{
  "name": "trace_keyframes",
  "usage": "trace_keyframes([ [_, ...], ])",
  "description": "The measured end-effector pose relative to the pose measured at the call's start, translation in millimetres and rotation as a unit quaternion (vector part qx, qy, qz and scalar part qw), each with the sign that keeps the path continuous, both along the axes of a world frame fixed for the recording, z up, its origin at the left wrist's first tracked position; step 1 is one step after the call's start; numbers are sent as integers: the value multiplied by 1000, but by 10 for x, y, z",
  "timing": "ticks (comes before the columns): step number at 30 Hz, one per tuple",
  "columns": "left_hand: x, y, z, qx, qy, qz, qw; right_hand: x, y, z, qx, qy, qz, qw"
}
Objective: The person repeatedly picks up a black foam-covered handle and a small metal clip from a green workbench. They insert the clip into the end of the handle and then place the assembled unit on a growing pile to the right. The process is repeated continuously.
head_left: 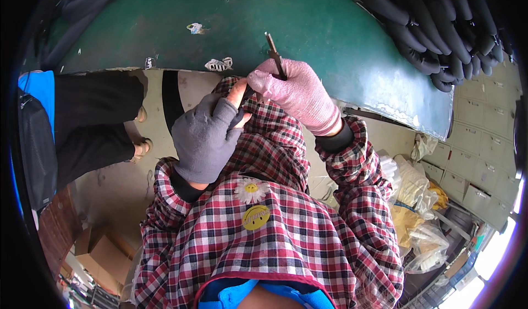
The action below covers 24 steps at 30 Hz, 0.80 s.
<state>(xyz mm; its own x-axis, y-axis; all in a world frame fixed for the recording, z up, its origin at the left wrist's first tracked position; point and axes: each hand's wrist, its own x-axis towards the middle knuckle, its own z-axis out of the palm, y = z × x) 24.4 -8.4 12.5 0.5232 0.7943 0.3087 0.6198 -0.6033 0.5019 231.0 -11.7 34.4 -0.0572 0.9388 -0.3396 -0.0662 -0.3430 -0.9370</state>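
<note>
My right hand (294,91), in a pink knitted glove, is closed round a slender dark metal tool (274,56). The tool's pale tip points up and away over the table edge; its lower part is hidden in the glove, so its exact kind is unclear. Just left of it is my left hand (206,135), in a grey glove with bare index finger and thumb tips. The left fingers are bent, and the index fingertip meets the pink glove. Something dark shows between the left finger and thumb, too hidden to name. Both hands are above my checked lap.
A green table (236,23) with worn labels lies ahead. Black foam-covered tubes (434,28) are heaped at its far right. Someone in dark trousers (93,111) stands at left. Plastic bags (418,215) and metal drawers (478,133) are at right, a cardboard box (110,259) lower left.
</note>
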Motion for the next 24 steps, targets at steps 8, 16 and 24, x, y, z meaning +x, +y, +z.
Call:
trace_keyframes([
  [8, 17, -53, -6, 7, 103, 20, 994, -254, -172, -48, 23, -33, -72, 997],
  [16, 18, -63, -56, -12, 64, 20, 998, -500, -261, -76, 39, -119, -151, 981],
  [24, 3, -37, -72, -26, -37, 9, 999, -504, -274, -83, 64, -88, -133, 985],
])
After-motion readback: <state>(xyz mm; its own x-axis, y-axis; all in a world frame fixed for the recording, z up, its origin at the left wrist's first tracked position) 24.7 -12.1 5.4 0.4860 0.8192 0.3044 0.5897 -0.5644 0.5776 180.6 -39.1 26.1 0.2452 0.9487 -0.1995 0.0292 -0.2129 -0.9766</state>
